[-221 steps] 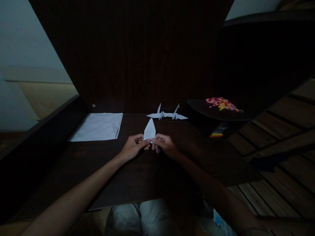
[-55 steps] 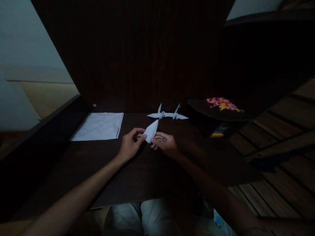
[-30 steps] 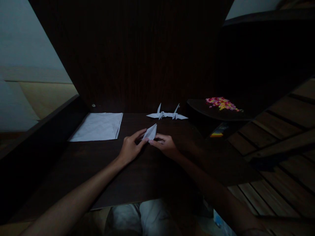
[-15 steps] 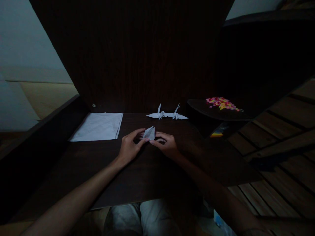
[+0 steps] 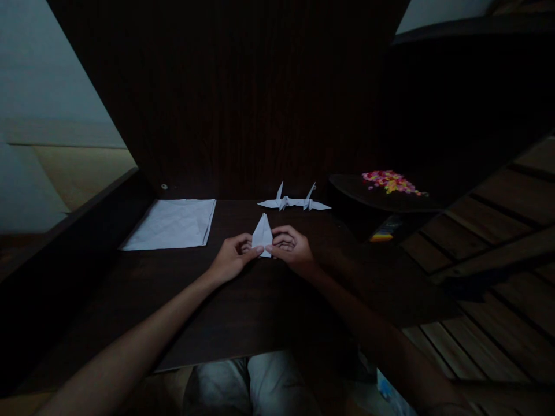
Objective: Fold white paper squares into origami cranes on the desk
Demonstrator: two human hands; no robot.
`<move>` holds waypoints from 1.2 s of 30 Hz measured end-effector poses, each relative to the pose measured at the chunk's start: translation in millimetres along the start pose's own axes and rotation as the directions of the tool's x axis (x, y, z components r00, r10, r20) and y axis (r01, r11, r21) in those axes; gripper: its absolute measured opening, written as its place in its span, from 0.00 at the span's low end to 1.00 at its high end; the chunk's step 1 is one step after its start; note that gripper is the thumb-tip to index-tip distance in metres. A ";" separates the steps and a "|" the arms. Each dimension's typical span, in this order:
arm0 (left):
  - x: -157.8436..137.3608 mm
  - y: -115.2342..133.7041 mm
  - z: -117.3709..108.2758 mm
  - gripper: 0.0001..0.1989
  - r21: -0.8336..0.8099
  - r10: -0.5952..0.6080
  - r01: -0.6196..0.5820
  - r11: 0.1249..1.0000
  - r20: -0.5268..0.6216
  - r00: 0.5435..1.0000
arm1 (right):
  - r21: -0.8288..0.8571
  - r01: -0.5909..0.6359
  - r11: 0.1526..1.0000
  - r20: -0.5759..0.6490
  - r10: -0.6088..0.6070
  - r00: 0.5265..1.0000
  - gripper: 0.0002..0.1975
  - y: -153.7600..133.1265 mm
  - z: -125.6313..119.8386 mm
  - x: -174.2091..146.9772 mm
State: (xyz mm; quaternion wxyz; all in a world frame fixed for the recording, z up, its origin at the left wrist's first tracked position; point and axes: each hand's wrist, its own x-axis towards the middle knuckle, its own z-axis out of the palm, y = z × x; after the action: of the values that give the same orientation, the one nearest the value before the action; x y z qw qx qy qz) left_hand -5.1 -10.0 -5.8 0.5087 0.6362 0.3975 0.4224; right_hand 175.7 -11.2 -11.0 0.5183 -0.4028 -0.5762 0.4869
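Observation:
Between my two hands is a small piece of folded white paper [image 5: 262, 232], kite-shaped, its narrow point facing away from me. My left hand [image 5: 232, 257] pinches its lower left edge, thumb in front and fingers curled behind. On the other side, my right hand [image 5: 295, 249] grips the lower right edge in the same way. Both thumbs nearly meet at the bottom of the paper. Just beyond stand two white origami cranes [image 5: 295, 202], wing to wing. To the left lies a stack of white paper sheets [image 5: 171, 224].
The dark wooden desk [image 5: 208, 318] has a raised side panel [image 5: 69, 225] at left and a tall back panel [image 5: 243, 104]. On a rounded shelf [image 5: 347, 188] at right lies a heap of small pink, red and yellow pieces [image 5: 392, 182]. A slatted wooden surface [image 5: 481, 346] is at far right.
The folded paper has turned from a slant to upright, its point now facing away and its front face flat toward me. Both hands have shifted their hold lower on its edges.

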 end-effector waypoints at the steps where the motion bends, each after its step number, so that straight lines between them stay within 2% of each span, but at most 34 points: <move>1: -0.5 0.5 0.1 0.14 -0.024 -0.015 0.016 1.000 0.016 1.000 | 0.012 -0.021 1.000 0.015 0.021 1.000 0.22 -0.5 0.0 0.3; 5: -2.0 2.5 0.3 0.14 -0.061 -0.043 0.047 0.997 0.055 0.998 | 0.018 -0.061 0.998 0.067 0.060 0.996 0.15 -2.5 0.6 0.6; 8: -1.9 2.7 -0.3 0.15 -0.059 -0.052 0.058 0.997 0.088 0.995 | 0.009 -0.060 0.998 0.095 0.059 0.994 0.14 -4.8 1.0 -0.3; 15: -2.9 4.1 1.3 0.14 -0.077 -0.076 0.085 0.993 0.116 0.990 | -0.016 -0.050 0.999 0.078 0.051 0.996 0.14 -6.6 0.4 -1.2; 23: -3.8 3.2 2.1 0.13 -0.054 -0.134 0.152 0.987 0.249 0.959 | 0.017 -0.065 0.998 0.040 0.064 0.997 0.14 -1.0 0.1 1.7; 29: -4.5 -0.7 3.0 0.14 -0.073 -0.159 0.187 0.980 0.285 0.945 | 0.026 -0.063 0.998 0.007 0.063 0.998 0.15 -4.8 -1.4 3.8; 36: -5.6 1.3 5.1 0.13 -0.085 -0.179 0.220 0.972 0.336 0.924 | 0.027 -0.044 0.999 0.034 0.043 0.999 0.16 -7.1 -0.8 1.6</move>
State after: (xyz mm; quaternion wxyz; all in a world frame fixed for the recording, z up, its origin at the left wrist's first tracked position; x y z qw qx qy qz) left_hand -2.1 -17.1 -5.9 0.6455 0.6214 0.3441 0.2807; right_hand 176.6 -11.0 -3.7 0.5035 -0.3996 -0.5691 0.5127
